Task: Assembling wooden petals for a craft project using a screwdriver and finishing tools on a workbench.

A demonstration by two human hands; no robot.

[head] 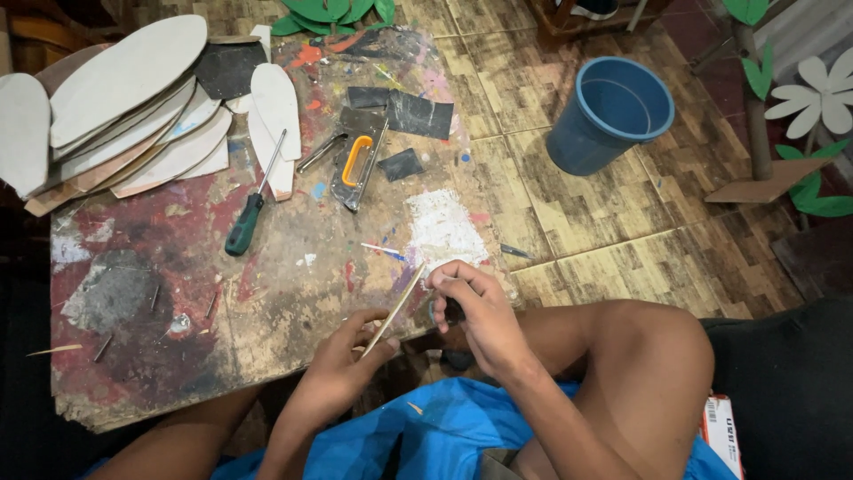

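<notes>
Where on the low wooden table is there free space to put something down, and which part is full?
The table is bare between the green-handled screwdriver and the hands holding a thin stick, and around the white paint patch. The far left is crowded with stacked sole-shaped cutouts; the staple gun and dark scraps fill the middle.

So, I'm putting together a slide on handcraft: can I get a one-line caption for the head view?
Left hand and right hand hold a thin wooden stick over a paint-stained worktable.

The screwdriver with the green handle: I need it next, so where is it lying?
In the head view the screwdriver lies on the left half of the worn table, between the stack of pale cutouts and the staple gun.
</notes>
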